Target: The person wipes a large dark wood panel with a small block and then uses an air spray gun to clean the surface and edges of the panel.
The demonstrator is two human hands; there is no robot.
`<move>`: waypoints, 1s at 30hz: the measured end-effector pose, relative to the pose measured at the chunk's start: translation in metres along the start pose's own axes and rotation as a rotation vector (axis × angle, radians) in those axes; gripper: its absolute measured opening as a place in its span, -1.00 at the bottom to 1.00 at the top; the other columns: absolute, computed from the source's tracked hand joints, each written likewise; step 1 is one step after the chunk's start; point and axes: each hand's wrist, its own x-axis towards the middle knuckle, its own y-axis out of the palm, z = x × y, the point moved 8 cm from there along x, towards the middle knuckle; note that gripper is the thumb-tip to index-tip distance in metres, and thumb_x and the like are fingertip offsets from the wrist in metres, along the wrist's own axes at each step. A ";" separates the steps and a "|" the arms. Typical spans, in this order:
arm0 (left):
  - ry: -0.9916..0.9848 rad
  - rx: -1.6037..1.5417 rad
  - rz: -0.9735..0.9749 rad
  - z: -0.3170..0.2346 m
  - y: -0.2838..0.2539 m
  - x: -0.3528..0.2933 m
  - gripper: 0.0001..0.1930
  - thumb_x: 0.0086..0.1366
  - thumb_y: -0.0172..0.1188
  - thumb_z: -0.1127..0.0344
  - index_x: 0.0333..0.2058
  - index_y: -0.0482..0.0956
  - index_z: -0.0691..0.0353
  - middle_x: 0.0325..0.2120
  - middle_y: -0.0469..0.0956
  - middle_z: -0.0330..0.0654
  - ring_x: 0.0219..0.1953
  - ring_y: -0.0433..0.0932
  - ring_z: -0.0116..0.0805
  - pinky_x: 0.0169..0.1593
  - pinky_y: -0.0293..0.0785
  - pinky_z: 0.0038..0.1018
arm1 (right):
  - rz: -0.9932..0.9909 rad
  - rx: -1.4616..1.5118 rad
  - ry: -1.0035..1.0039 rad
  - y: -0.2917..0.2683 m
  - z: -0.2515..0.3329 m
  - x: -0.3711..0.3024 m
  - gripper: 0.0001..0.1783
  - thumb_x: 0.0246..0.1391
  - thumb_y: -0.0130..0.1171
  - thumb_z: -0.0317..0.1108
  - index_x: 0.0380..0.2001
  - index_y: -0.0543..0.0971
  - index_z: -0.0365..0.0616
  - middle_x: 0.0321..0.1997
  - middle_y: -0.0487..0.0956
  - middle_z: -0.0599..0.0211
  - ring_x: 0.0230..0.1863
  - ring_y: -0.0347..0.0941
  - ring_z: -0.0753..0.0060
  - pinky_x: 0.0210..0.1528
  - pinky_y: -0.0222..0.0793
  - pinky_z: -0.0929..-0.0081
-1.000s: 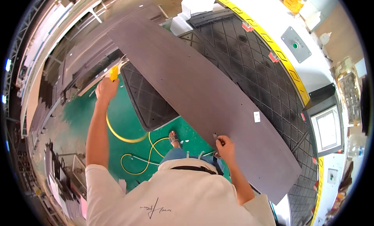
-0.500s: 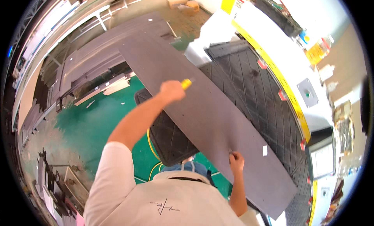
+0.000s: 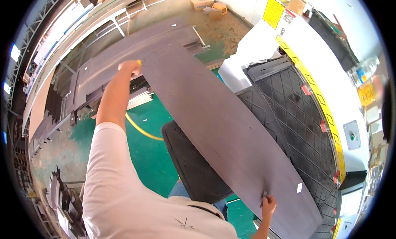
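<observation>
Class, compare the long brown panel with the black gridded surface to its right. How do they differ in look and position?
Colour: the brown panel is brown; the gridded surface is black.
Pattern: the brown panel is mostly plain, bearing a white label; the gridded surface is crossed by lines.
Position: the brown panel lies over part of the gridded surface, which is below it.
Shared: both are broad.

A green floor (image 3: pixel 148 164) is spreading below; a cardboard box (image 3: pixel 202 3) and orange stool (image 3: pixel 220 8) are standing near a white wall (image 3: pixel 246 9); light (image 3: pixel 15 52) is glowing far left.
</observation>
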 end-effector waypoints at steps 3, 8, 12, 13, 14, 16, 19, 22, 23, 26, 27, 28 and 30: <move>-0.097 -0.153 -0.140 0.027 -0.014 0.062 -0.72 0.25 0.13 0.23 -0.25 0.79 0.18 -0.36 0.77 -0.16 -0.21 0.75 -0.24 -0.08 0.56 -0.19 | 0.033 -0.006 0.127 0.017 -0.015 -0.025 -0.82 0.13 0.23 -0.46 -0.24 0.65 -0.35 -0.46 0.62 0.33 -0.45 0.49 0.57 -0.38 0.43 0.50; 0.053 -0.311 0.002 -0.012 -0.001 0.145 -0.74 0.27 0.11 0.23 -0.26 0.75 0.18 -0.44 0.75 -0.21 -0.36 0.73 -0.29 -0.14 0.56 -0.22 | 0.017 -0.179 0.074 0.032 0.065 -0.073 -0.83 0.12 0.25 -0.44 -0.24 0.65 -0.31 -0.49 0.62 0.34 -0.48 0.51 0.56 -0.41 0.43 0.50; 0.221 -0.505 -0.043 -0.076 -0.029 0.173 -0.72 0.25 0.12 0.19 -0.28 0.75 0.19 -0.42 0.75 -0.20 -0.28 0.73 -0.27 -0.11 0.55 -0.21 | -0.099 -0.222 0.013 0.010 0.125 -0.057 -0.83 0.09 0.27 -0.49 -0.24 0.65 -0.31 -0.41 0.66 0.24 -0.42 0.59 0.45 -0.35 0.51 0.45; 0.259 -0.563 -0.066 -0.090 -0.040 0.177 -0.72 0.24 0.12 0.18 -0.29 0.75 0.19 -0.42 0.75 -0.19 -0.26 0.73 -0.25 -0.11 0.55 -0.19 | -0.148 -0.232 -0.019 0.004 0.145 -0.050 -0.84 0.08 0.28 -0.50 -0.24 0.65 -0.31 -0.38 0.67 0.22 -0.40 0.62 0.40 -0.33 0.53 0.44; 0.266 -0.532 -0.072 -0.103 -0.046 0.181 -0.71 0.24 0.12 0.16 -0.29 0.75 0.18 -0.42 0.75 -0.18 -0.28 0.74 -0.24 -0.13 0.55 -0.19 | -0.191 -0.252 -0.093 -0.002 0.162 -0.045 -0.85 0.06 0.29 -0.50 -0.26 0.65 -0.30 -0.37 0.65 0.23 -0.39 0.60 0.39 -0.34 0.51 0.44; 0.286 -0.459 -0.086 -0.135 -0.051 0.180 -0.70 0.25 0.13 0.12 -0.30 0.74 0.17 -0.43 0.74 -0.18 -0.31 0.74 -0.21 -0.17 0.56 -0.17 | -0.283 -0.291 -0.228 -0.019 0.185 -0.040 -0.86 0.03 0.31 -0.50 -0.30 0.64 -0.27 -0.34 0.61 0.24 -0.37 0.58 0.36 -0.36 0.46 0.43; 0.380 -0.448 -0.245 -0.186 -0.040 0.124 -0.65 0.28 0.16 -0.01 -0.34 0.74 0.15 -0.47 0.73 -0.14 -0.33 0.75 -0.14 -0.24 0.57 -0.17 | -0.373 -0.404 -0.278 -0.064 0.187 -0.064 -0.93 0.07 0.31 -0.50 -0.40 0.60 -0.25 -0.37 0.52 0.27 -0.44 0.44 0.39 -0.39 0.32 0.39; 0.721 -0.446 0.053 -0.190 0.012 0.097 -0.59 0.45 0.12 0.06 -0.52 0.63 0.18 -0.72 0.56 -0.15 -0.60 0.65 -0.21 -0.43 0.52 -0.20 | -0.446 -0.270 0.033 -0.113 0.224 -0.045 -0.80 0.18 0.33 -0.35 -0.37 0.63 -0.30 -0.42 0.66 0.25 -0.39 0.57 0.48 -0.29 0.47 0.41; 0.852 -0.447 0.050 -0.194 0.037 0.073 -0.65 0.39 0.19 0.12 -0.51 0.66 0.21 -0.70 0.58 -0.15 -0.58 0.66 -0.21 -0.41 0.55 -0.20 | -0.531 -0.293 -0.028 -0.143 0.228 -0.038 -0.78 0.21 0.33 -0.32 -0.34 0.64 -0.32 -0.41 0.71 0.21 -0.36 0.58 0.51 -0.26 0.50 0.42; 0.901 -0.273 0.152 -0.190 0.082 -0.107 -0.61 0.20 0.39 -0.03 -0.35 0.75 0.25 -0.62 0.68 -0.12 -0.38 0.76 -0.17 -0.18 0.63 -0.22 | -0.719 -0.163 -0.248 -0.216 0.279 -0.010 -0.81 0.31 0.27 -0.32 -0.20 0.58 -0.24 -0.50 0.57 0.32 -0.42 0.48 0.63 -0.35 0.42 0.52; 0.750 -0.006 0.084 -0.181 0.103 -0.156 -0.46 0.18 0.41 -0.20 -0.31 0.76 0.28 -0.54 0.71 -0.06 -0.33 0.77 -0.13 -0.14 0.65 -0.19 | -0.815 -0.122 -0.328 -0.229 0.318 -0.001 -0.82 0.33 0.25 -0.32 -0.21 0.58 -0.23 -0.48 0.59 0.32 -0.45 0.46 0.61 -0.36 0.42 0.50; 0.883 0.047 -0.055 -0.184 0.136 -0.193 -0.31 0.14 0.39 -0.37 -0.29 0.76 0.30 -0.43 0.74 0.00 -0.29 0.77 -0.06 -0.13 0.65 -0.18 | -0.930 -0.156 -0.442 -0.259 0.336 0.003 -0.83 0.36 0.23 -0.31 -0.17 0.58 -0.21 -0.42 0.63 0.31 -0.44 0.48 0.57 -0.34 0.44 0.45; 0.915 0.021 0.251 -0.186 0.194 -0.275 -0.21 0.05 0.38 -0.51 -0.20 0.74 0.22 -0.26 0.75 0.04 -0.14 0.74 0.05 -0.06 0.62 -0.11 | -1.094 -0.174 -0.640 -0.306 0.370 0.033 -0.84 0.35 0.22 -0.33 -0.13 0.65 -0.18 -0.31 0.69 0.26 -0.37 0.57 0.37 -0.20 0.50 0.44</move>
